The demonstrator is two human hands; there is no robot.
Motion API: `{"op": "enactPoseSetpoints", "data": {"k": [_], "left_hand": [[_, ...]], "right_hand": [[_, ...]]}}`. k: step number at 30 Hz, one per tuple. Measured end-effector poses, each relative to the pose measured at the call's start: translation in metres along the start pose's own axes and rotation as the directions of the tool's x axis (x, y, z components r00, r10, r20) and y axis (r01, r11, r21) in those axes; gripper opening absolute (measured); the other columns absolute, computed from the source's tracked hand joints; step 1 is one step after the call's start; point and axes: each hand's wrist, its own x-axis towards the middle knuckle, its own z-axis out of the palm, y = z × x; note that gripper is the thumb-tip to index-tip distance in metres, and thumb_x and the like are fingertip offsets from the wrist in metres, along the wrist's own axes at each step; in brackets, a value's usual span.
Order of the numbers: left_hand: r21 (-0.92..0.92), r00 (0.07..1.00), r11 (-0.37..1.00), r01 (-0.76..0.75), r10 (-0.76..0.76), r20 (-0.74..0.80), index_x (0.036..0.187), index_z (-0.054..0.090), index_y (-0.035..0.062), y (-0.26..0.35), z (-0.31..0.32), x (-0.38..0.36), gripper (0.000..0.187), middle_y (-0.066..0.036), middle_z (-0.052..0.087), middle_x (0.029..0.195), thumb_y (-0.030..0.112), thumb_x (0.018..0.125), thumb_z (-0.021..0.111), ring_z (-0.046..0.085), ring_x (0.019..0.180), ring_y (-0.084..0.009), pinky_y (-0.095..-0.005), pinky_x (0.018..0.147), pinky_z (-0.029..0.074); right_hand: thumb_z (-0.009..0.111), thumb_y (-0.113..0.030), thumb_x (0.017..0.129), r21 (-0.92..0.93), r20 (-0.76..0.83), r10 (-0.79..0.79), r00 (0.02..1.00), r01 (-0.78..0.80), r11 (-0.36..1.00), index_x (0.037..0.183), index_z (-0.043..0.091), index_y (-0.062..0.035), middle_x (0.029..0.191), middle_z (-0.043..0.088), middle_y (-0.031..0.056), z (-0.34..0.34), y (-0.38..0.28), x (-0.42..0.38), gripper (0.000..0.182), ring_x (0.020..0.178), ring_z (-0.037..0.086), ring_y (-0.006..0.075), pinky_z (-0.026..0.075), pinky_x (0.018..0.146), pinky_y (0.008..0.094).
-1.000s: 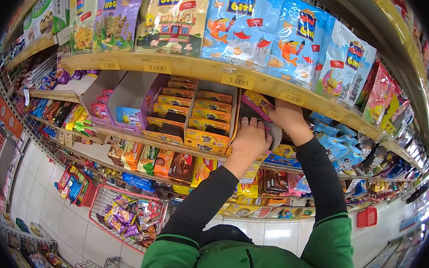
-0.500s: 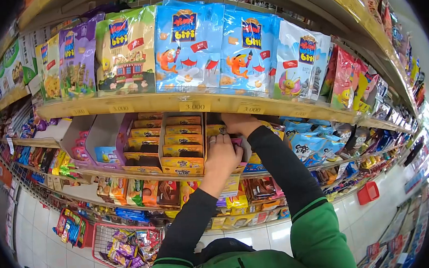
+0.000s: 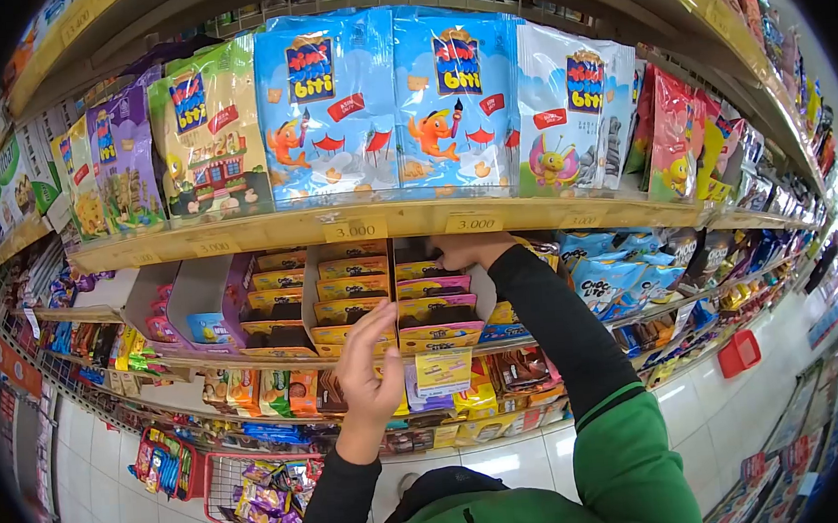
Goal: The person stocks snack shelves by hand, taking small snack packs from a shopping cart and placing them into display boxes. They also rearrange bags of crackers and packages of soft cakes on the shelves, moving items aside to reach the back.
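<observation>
Withdrawn from the snack boxes [image 3: 433, 287], the left hand [image 3: 370, 367] is now raised in front of the shelf, while the right hand [image 3: 472, 248] is still at the back of the display carton [image 3: 485, 294]. The pink-and-yellow pack that was tilted between the hands is no longer apart from the row.

The left hand is released, palm and fingers spread, holding nothing, close to the yellow price card [image 3: 443, 369]. The right reaches in beneath the upper shelf edge [image 3: 416, 215], by the rearmost box; its fingertips are partly hidden, so I cannot tell whether it grips anything.

The carton stands on the lower shelf, just right of a similar carton [image 3: 351, 295], their fronts roughly in line. Placement and the front of the row look done; the rear seems unfinished, with the right hand there. The carton's long axis runs front to back, its printed front facing outward. The boxes stand one behind another, their long edges lying crosswise.
</observation>
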Motion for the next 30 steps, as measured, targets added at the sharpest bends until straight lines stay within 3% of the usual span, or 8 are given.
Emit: {"op": "enactPoseSetpoints", "data": {"k": [2, 8, 11, 17, 20, 23, 26, 30], "left_hand": [[-0.001, 0.998, 0.999, 0.05, -0.05, -0.038, 0.101, 0.051, -0.0062, -0.008, -0.008, -0.011, 0.03, -0.018, 0.053, 0.104, -0.005, 0.072, 0.042, 0.05, 0.104, -0.0275, -0.0352, 0.088, 0.039], [-0.031, 0.982, 0.986, 0.164, -0.166, -0.087, 0.101, 0.051, -0.0059, -0.015, -0.009, -0.032, 0.031, -0.018, 0.053, 0.103, -0.006, 0.072, 0.041, 0.051, 0.102, -0.0261, -0.0336, 0.088, 0.041], [0.025, 0.978, 0.98, 0.199, -0.197, -0.072, 0.101, 0.052, -0.0049, -0.018, -0.01, -0.039, 0.032, -0.018, 0.053, 0.103, -0.007, 0.071, 0.041, 0.051, 0.101, -0.0258, -0.0339, 0.087, 0.041], [0.037, 0.973, 0.973, 0.226, -0.225, -0.049, 0.1, 0.052, -0.0046, -0.019, -0.005, -0.046, 0.031, -0.017, 0.053, 0.102, -0.007, 0.071, 0.042, 0.052, 0.099, -0.025, -0.0327, 0.086, 0.041], [0.06, 0.975, 0.973, 0.222, -0.221, -0.02, 0.1, 0.052, -0.0048, -0.016, -0.004, -0.049, 0.03, -0.017, 0.053, 0.102, -0.007, 0.072, 0.042, 0.052, 0.1, -0.0252, -0.0322, 0.087, 0.041], [0.05, 0.972, 0.971, 0.234, -0.234, -0.018, 0.099, 0.052, -0.0056, -0.012, -0.007, -0.054, 0.029, -0.017, 0.052, 0.103, -0.007, 0.072, 0.042, 0.051, 0.1, -0.025, -0.0317, 0.087, 0.041], [0.024, 0.96, 0.96, 0.279, -0.278, -0.032, 0.1, 0.051, -0.0066, -0.009, -0.019, -0.066, 0.028, -0.016, 0.051, 0.105, -0.007, 0.073, 0.041, 0.05, 0.101, -0.0237, -0.0312, 0.088, 0.04], [-0.037, 0.913, 0.924, 0.38, -0.382, -0.143, 0.104, 0.049, -0.0056, 0.0, -0.042, -0.085, 0.028, -0.013, 0.05, 0.104, -0.007, 0.077, 0.04, 0.05, 0.099, -0.0198, -0.0296, 0.088, 0.039]], "right_hand": [[0.054, -0.012, 0.055, 0.057, -0.111, -0.021, 0.994, 0.028, 0.998, 0.074, 0.062, -0.0108, 0.076, 0.059, 0.0104, 0.004, 0.002, 0.001, 0.02, 0.075, 0.056, 0.0282, 0.043, 0.066, 0.0386], [0.051, -0.014, 0.055, 0.006, -0.076, -0.049, 0.996, 0.05, 0.999, 0.069, 0.062, -0.0123, 0.074, 0.059, 0.0094, -0.008, -0.009, 0.004, 0.018, 0.073, 0.056, 0.0284, 0.043, 0.062, 0.0392], [0.051, -0.014, 0.06, 0.034, -0.079, -0.055, 0.995, 0.058, 0.998, 0.069, 0.062, -0.012, 0.071, 0.059, 0.0081, -0.013, -0.011, 0.002, 0.014, 0.067, 0.056, 0.026, 0.042, 0.06, 0.0375], [0.049, -0.012, 0.06, 0.059, -0.086, -0.012, 0.996, 0.017, 0.998, 0.073, 0.061, -0.0091, 0.072, 0.059, 0.0119, 0.006, -0.005, 0.008, 0.018, 0.071, 0.056, 0.0282, 0.042, 0.062, 0.0401], [0.048, -0.01, 0.06, 0.035, -0.182, -0.012, 0.983, 0.019, 0.999, 0.074, 0.06, -0.0077, 0.073, 0.059, 0.013, -0.003, -0.013, 0.005, 0.019, 0.072, 0.056, 0.0286, 0.042, 0.062, 0.0401], [0.048, -0.013, 0.066, 0.028, -0.171, 0.021, 0.985, -0.016, 0.999, 0.083, 0.056, -0.0021, 0.081, 0.058, 0.018, -0.021, -0.019, -0.003, 0.021, 0.08, 0.054, 0.0356, 0.042, 0.07, 0.0422], [0.047, -0.012, 0.068, 0.145, -0.271, 0.051, 0.961, -0.012, 0.989, 0.082, 0.056, -0.0026, 0.08, 0.056, 0.0181, -0.043, -0.017, -0.023, 0.019, 0.075, 0.053, 0.0352, 0.041, 0.067, 0.0417], [0.047, -0.014, 0.071, -0.034, -0.312, 0.022, 0.95, -0.034, 0.999, 0.083, 0.054, -0.0012, 0.078, 0.056, 0.0183, -0.059, -0.001, -0.065, 0.019, 0.071, 0.053, 0.0347, 0.042, 0.064, 0.0408]]}}
